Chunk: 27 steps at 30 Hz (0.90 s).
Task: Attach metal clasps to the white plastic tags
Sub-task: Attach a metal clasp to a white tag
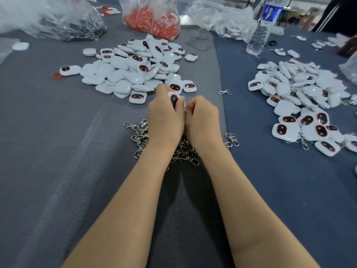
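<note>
Left hand: your fingers and thumb are clamped on one white tag, which you hold just above the grey cloth, dark oval face toward you
Right hand: knuckles up and fingers curled, pressed against your left hand, with the tips at the tag's right edge; whether they pinch anything is hidden from you
Clasp pile: a tangle of metal clasps lies under both your wrists, spilling out on either side
Heap of tags: just beyond your hands on the grey cloth, some face up with red-rimmed ovals, many face down
Second heap: on the blue cloth to your right, well apart from your hands; several of these tags have a clasp hanging from them
Stray clasp: alone near the seam between the two cloths, to the right of your hands
Red ring: touching the leftmost tag of the near heap
Bags: one of red pieces behind the near heap, one of dark metal parts far left, one of white parts far right
Water bottle: upright beside the white-parts bag
</note>
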Motion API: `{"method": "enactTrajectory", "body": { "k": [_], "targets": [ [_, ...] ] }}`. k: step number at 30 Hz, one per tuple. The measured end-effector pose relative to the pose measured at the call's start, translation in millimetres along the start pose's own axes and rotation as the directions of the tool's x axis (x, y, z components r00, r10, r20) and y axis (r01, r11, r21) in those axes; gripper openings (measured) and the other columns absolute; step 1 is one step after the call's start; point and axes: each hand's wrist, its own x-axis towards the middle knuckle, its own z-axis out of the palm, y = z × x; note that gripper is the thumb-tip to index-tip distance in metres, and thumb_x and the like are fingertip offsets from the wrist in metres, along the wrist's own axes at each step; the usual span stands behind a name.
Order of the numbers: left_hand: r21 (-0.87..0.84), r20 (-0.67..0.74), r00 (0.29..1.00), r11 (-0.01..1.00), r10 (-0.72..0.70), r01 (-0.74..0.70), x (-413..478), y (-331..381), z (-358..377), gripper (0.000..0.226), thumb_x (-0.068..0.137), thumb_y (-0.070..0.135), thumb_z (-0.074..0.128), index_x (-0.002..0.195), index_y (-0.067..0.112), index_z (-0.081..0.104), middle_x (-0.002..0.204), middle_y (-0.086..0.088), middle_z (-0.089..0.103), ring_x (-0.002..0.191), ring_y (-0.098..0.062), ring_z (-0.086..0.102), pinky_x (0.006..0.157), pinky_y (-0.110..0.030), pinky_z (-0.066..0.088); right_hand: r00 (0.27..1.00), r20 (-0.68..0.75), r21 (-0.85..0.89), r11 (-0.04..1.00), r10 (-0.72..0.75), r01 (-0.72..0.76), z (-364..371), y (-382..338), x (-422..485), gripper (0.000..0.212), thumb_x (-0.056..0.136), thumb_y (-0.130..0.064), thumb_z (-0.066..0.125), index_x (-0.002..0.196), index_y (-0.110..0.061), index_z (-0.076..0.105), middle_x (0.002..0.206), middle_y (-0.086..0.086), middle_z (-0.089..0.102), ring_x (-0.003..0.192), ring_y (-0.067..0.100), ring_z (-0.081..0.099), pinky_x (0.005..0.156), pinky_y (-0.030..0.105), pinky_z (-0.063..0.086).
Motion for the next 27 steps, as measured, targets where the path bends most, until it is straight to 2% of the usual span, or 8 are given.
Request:
{"method": "enactTrajectory", "body": {
  "k": [4,8,12,17,20,22,25,27],
  "targets": [
    [-0.003,0.04,0.997,0.998,-0.059,0.06,2,-4,-1,0.014,0.089,0.019,0.059,0.093,0.012,0.048,0.071,0.005,0.051,0.062,-0.009,0.048,0.056,-0.017,0.036,0.999,0.004,0.044,0.998,-0.046,0.045,-2,-4,1,0.012,0.094,-0.013,0.048,0.082,-0.016,0.048,0.087,0.005,0.058,0.078,0.017,0.049,0.065,0.026,0.031],
    [-0.133,0.024,0.975,0.966,-0.223,0.224,6,-4,-1,0.015,0.089,0.02,0.059,0.096,0.016,0.047,0.077,0.015,0.048,0.066,0.004,0.047,0.057,-0.007,0.037,0.998,-0.026,0.332,0.942,0.054,-0.043,-13,1,3,0.012,0.089,-0.003,0.055,0.086,-0.015,0.055,0.074,-0.01,0.055,0.064,-0.008,0.05,0.063,0.006,0.039],
    [-0.113,-0.004,0.991,0.985,-0.135,0.134,8,-1,-6,0.011,0.09,0.015,0.054,0.1,0.02,0.051,0.086,0.011,0.054,0.075,-0.004,0.051,0.067,-0.015,0.04,0.992,-0.007,0.449,0.887,0.125,-0.108,-18,8,8,0.015,0.09,-0.006,0.056,0.096,-0.02,0.054,0.077,-0.011,0.053,0.065,0.0,0.049,0.061,0.007,0.042],
    [0.067,0.169,0.985,0.998,-0.016,0.005,8,-2,-6,0.018,0.09,0.01,0.051,0.09,0.019,0.066,0.114,-0.004,0.057,0.099,-0.006,0.046,0.077,-0.001,0.029,0.999,-0.024,0.387,0.922,0.03,-0.018,-18,8,7,0.015,0.092,-0.003,0.054,0.094,-0.018,0.054,0.078,-0.011,0.054,0.067,-0.002,0.05,0.065,0.006,0.042],
    [0.122,0.217,0.976,0.993,-0.021,-0.006,7,-3,-4,0.007,0.087,0.016,0.061,0.091,0.015,0.067,0.127,-0.007,0.049,0.115,-0.012,0.046,0.086,-0.01,0.029,0.997,-0.031,0.302,0.951,-0.066,0.072,-19,7,5,0.013,0.092,0.0,0.052,0.099,-0.01,0.057,0.084,-0.004,0.057,0.073,0.002,0.052,0.067,0.007,0.042],
    [0.14,0.196,0.981,0.99,-0.01,-0.017,6,-4,-4,0.003,0.086,0.017,0.063,0.088,0.015,0.066,0.128,-0.004,0.047,0.116,-0.013,0.047,0.087,-0.014,0.032,0.994,-0.041,0.272,0.956,-0.102,0.109,-18,5,5,0.016,0.091,0.003,0.051,0.103,-0.005,0.058,0.09,0.001,0.059,0.078,0.01,0.054,0.07,0.01,0.042],
    [0.151,0.157,0.987,0.988,0.015,-0.039,5,-4,-3,0.004,0.087,0.018,0.063,0.086,0.014,0.064,0.125,-0.003,0.048,0.111,-0.011,0.048,0.087,-0.016,0.033,0.994,-0.073,0.306,0.947,-0.077,0.096,-17,3,4,0.019,0.09,0.003,0.052,0.105,-0.005,0.058,0.097,0.002,0.06,0.076,0.004,0.052,0.07,0.006,0.041],
    [0.106,0.135,0.991,0.994,0.005,-0.019,6,-4,-3,0.002,0.087,0.016,0.063,0.085,0.015,0.064,0.121,-0.004,0.051,0.102,-0.006,0.045,0.081,-0.005,0.03,0.997,-0.07,0.332,0.942,-0.032,0.054,-17,2,4,0.017,0.089,-0.001,0.055,0.104,-0.008,0.058,0.099,0.0,0.06,0.074,0.001,0.052,0.069,0.006,0.041]
  ]
}}
